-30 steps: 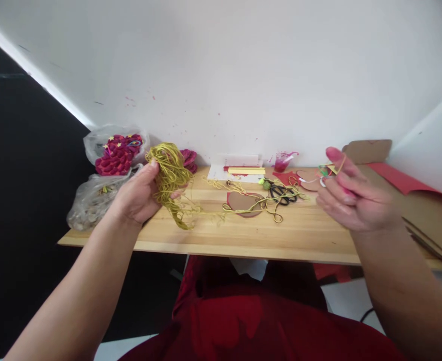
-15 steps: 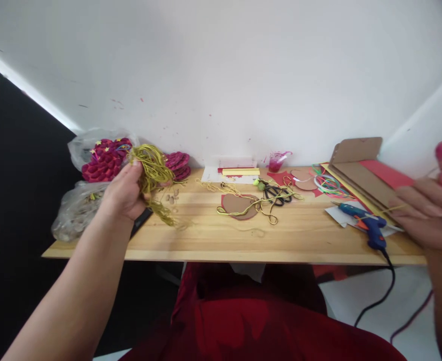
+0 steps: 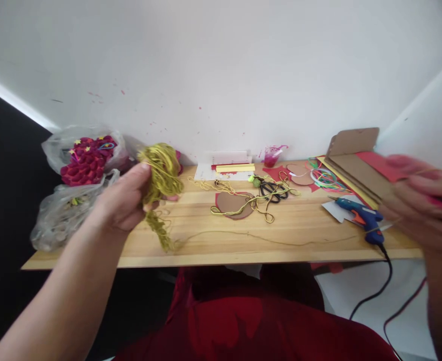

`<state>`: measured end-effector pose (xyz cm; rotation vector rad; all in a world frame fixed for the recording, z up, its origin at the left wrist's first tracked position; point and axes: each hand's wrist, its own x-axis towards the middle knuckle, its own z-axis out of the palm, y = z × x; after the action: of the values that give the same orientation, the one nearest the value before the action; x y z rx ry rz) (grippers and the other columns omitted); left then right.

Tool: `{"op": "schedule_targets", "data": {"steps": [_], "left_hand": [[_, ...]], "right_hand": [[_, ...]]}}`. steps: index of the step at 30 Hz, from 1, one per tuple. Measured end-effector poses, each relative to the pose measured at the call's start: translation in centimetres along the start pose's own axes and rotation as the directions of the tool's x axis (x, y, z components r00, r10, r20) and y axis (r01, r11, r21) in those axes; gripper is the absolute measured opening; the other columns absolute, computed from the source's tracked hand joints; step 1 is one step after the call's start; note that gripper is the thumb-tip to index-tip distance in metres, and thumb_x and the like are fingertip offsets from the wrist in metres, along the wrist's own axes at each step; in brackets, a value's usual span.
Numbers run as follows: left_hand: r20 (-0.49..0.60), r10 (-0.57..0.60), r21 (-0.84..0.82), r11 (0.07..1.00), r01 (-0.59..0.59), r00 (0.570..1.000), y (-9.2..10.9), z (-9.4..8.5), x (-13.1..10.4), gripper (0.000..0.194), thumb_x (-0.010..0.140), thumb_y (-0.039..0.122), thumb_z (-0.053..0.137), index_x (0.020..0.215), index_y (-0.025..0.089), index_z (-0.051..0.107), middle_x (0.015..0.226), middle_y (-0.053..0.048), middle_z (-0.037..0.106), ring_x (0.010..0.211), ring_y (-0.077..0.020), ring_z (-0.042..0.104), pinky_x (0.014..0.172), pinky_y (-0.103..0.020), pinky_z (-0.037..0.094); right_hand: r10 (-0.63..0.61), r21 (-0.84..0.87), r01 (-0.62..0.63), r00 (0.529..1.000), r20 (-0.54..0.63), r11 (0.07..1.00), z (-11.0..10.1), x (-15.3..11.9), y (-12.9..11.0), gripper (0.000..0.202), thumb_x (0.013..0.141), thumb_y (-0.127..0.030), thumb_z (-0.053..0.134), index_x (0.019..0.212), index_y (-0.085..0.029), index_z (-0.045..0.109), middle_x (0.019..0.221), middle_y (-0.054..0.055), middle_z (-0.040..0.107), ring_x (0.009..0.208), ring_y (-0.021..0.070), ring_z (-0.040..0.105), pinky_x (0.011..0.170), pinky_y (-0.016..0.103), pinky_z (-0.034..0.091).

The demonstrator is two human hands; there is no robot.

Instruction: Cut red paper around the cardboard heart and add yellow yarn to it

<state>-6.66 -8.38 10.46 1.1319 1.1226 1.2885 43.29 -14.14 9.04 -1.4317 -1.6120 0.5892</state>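
Above the table [image 3: 205,255], left hand [image 3: 125,195] grips the yarn [image 3: 162,173], blurred right hand [image 3: 424,200] looks clenched; glue gun [image 3: 369,219] lies by it; strand [image 3: 299,244] sags across, seemingly pinched there; draw it gently, yarn loose, clear of gun

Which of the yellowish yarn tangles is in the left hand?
The thick olive-yellow hank, gripped in the left hand. It is the bulkiest; the pale tangle and the thin cord trailing over the brown disc both lie on the table.

White wall [image 3: 221,70] bright | right fingers [image 3: 418,203] blurred | dim under table [image 3: 213,251]
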Motion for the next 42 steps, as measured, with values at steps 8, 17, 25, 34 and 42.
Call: {"op": "schedule_targets", "data": {"steps": [8,17,25,34,42], "left_hand": [[0.127,-0.236,0.084,0.970,0.227,0.963,-6.7,3.5,4.5,0.030,0.095,0.041,0.059,0.112,0.016,0.062,0.088,-0.011,0.073,0.055,-0.0198,0.069,0.035,-0.020,0.035],[-0.002,0.119,0.881,0.470,-0.055,0.993,-6.9,0.6,4.6,0.029,0.079,0.039,0.074,0.100,0.019,0.071,0.093,-0.014,0.072,0.096,-0.0348,0.068,0.081,-0.037,0.048],[0.316,0.258,0.832,0.387,-0.397,0.913,-4.6,3.5,0.9,0.024,0.088,0.039,0.066,0.072,0.023,0.074,0.080,-0.008,0.073,0.078,-0.0278,0.066,0.083,-0.039,0.049],[0.745,0.153,0.217,0.865,-0.453,0.649,-3.9,7.4,-2.5,0.058,0.095,0.017,0.056,0.149,0.037,0.051,0.134,-0.005,0.068,0.116,-0.0245,0.066,0.098,-0.038,0.054],[0.731,-0.105,0.277,0.949,-0.153,0.675,-6.8,8.7,-2.5,0.034,0.089,0.036,0.070,0.123,0.028,0.075,0.104,-0.008,0.077,0.087,-0.0208,0.070,0.081,-0.034,0.056]], "right_hand": [[0.155,0.468,-0.435,0.838,0.523,0.769,9.4,0.3,-4.9,0.033,0.092,-0.030,0.062,0.123,-0.019,0.065,0.047,-0.008,0.037,0.040,0.0077,0.022,0.043,0.027,0.011],[0.075,0.415,-0.515,0.690,0.720,0.750,12.4,0.8,-5.4,0.041,0.093,-0.027,0.059,0.133,-0.017,0.058,0.049,-0.010,0.040,0.036,0.0058,0.021,0.036,0.019,0.012],[-0.020,0.439,-0.546,0.610,0.792,0.714,14.5,1.7,-6.3,0.043,0.092,-0.023,0.058,0.134,-0.014,0.058,0.048,-0.011,0.040,0.035,0.0054,0.021,0.034,0.016,0.015],[-0.054,0.285,-0.655,0.349,0.935,0.700,17.5,0.2,-7.0,0.042,0.092,-0.024,0.058,0.132,-0.012,0.062,0.045,-0.012,0.046,0.029,0.0057,0.029,0.030,0.015,0.026],[-0.072,0.205,-0.667,0.221,0.972,0.716,17.7,-0.6,-5.7,0.046,0.094,-0.028,0.060,0.135,-0.008,0.063,0.050,-0.009,0.051,0.033,0.0060,0.041,0.032,0.015,0.032]]}}
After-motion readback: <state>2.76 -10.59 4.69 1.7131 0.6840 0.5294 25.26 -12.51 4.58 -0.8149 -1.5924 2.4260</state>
